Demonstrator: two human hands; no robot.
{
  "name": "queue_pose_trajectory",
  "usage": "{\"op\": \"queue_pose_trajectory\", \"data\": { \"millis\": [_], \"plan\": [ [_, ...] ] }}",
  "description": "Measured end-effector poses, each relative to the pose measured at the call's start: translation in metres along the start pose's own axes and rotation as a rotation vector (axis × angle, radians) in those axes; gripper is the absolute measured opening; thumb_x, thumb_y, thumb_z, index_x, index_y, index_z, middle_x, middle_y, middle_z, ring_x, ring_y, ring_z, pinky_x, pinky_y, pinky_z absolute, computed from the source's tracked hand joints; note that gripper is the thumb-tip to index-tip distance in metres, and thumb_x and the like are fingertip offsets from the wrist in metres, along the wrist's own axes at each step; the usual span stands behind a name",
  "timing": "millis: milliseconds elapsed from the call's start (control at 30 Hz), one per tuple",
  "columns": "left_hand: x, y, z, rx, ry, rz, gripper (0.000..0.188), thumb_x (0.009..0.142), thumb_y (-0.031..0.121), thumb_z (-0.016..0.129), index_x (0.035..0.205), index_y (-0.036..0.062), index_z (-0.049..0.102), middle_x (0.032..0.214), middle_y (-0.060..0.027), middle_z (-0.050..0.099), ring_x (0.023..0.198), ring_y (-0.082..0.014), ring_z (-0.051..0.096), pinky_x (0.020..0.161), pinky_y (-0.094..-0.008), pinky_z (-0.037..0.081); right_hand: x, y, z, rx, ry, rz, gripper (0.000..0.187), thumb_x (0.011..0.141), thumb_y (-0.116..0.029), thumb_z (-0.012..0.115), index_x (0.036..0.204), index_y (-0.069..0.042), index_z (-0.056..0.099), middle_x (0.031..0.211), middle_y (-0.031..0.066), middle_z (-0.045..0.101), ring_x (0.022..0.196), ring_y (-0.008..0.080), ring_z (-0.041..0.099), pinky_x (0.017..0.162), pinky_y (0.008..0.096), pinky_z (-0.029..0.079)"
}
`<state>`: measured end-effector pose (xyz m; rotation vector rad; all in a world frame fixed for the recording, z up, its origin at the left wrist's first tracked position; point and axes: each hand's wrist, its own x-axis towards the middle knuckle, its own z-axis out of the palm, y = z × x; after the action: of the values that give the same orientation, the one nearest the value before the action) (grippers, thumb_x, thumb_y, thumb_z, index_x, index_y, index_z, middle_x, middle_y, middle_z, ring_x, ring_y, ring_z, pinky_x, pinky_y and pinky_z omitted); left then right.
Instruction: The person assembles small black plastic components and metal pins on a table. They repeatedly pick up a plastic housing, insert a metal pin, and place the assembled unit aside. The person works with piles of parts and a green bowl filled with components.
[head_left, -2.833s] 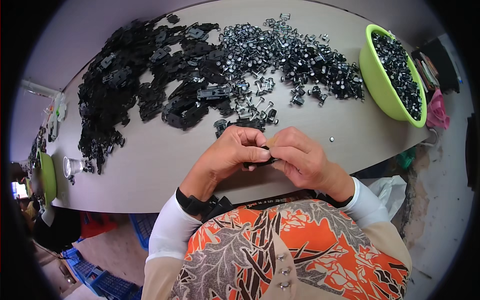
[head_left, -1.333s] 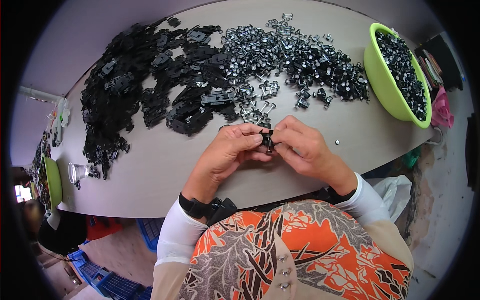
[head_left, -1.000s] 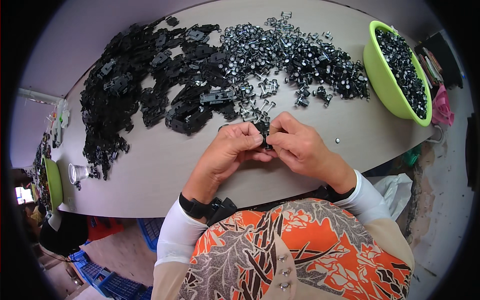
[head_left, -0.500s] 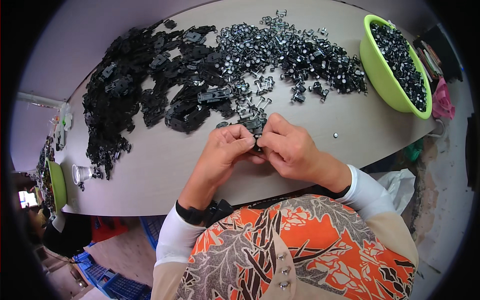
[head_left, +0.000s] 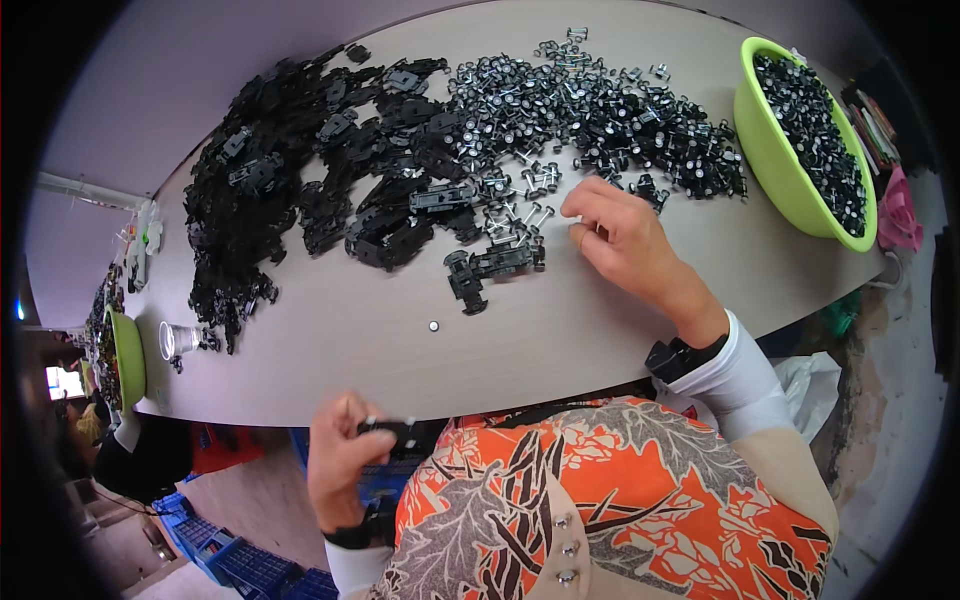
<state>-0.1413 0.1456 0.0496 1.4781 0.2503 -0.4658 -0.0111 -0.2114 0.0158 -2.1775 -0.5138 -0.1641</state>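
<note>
My left hand [head_left: 338, 455] is low at the table's front edge, its fingers closed on a black toy car chassis [head_left: 402, 432] with small pale spots along it. My right hand [head_left: 632, 240] hovers over the table with curled fingers, just right of several loose wheel axles [head_left: 522, 215] with metal rods. Whatever its fingertips hold, if anything, is hidden. Left of that hand lie black chassis pieces [head_left: 500, 262] near the axles. One small round black-and-white wheel [head_left: 433, 326] rests alone on the table between my hands.
A large heap of black chassis parts [head_left: 235, 215] covers the table's left side. Beside it spreads a pile of wheel axles [head_left: 610, 110]. A green basin [head_left: 790, 195] full of wheels stands at the right. A clear plastic cup [head_left: 178, 341] lies at the left.
My hands have come apart. The left has moved down and left with a chassis; the right has gone up and right toward the axles. The black pieces between them now show.
</note>
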Motion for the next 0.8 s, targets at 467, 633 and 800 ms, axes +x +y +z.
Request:
{"op": "queue_pose_trajectory", "data": {
  "millis": [467, 633, 800],
  "plan": [
    [0.056, 0.031, 0.033, 0.842, 0.299, 0.419, 0.015, 0.076, 0.010, 0.069, 0.078, -0.0044, 0.064, 0.068, -0.0078, 0.061, 0.059, -0.0138, 0.056, 0.055, -0.0269, 0.043, 0.016, 0.001, 0.021, -0.317, -0.005, 0.051, 0.012, 0.076, -0.011, 0.060, 0.085, -0.002, 0.062, 0.087, 0.0126, 0.054, 0.075, 0.0342, 0.060, 0.067, 0.0428, 0.049],
    [0.119, 0.026, 0.089, 1.220, 0.263, 0.559, 0.020, 0.075, 0.016, 0.071, 0.075, -0.0002, 0.059, 0.071, -0.0147, 0.058, 0.067, -0.0317, 0.058, 0.061, -0.0381, 0.045, 0.010, 0.003, 0.013, -0.337, -0.061, 0.003, 0.010, 0.075, -0.008, 0.062, 0.082, -0.001, 0.063, 0.094, 0.0133, 0.053, 0.079, 0.0327, 0.060, 0.068, 0.0422, 0.049],
    [0.142, 0.025, 0.081, 1.140, 0.281, 0.564, 0.021, 0.070, 0.008, 0.069, 0.077, 0.0010, 0.051, 0.069, -0.0107, 0.054, 0.063, -0.0268, 0.055, 0.059, -0.0364, 0.044, 0.010, 0.004, 0.016, -0.328, -0.077, -0.032, 0.005, 0.076, -0.004, 0.059, 0.078, 0.001, 0.061, 0.097, 0.0133, 0.053, 0.083, 0.0318, 0.060, 0.071, 0.0419, 0.049]
  ]
}}
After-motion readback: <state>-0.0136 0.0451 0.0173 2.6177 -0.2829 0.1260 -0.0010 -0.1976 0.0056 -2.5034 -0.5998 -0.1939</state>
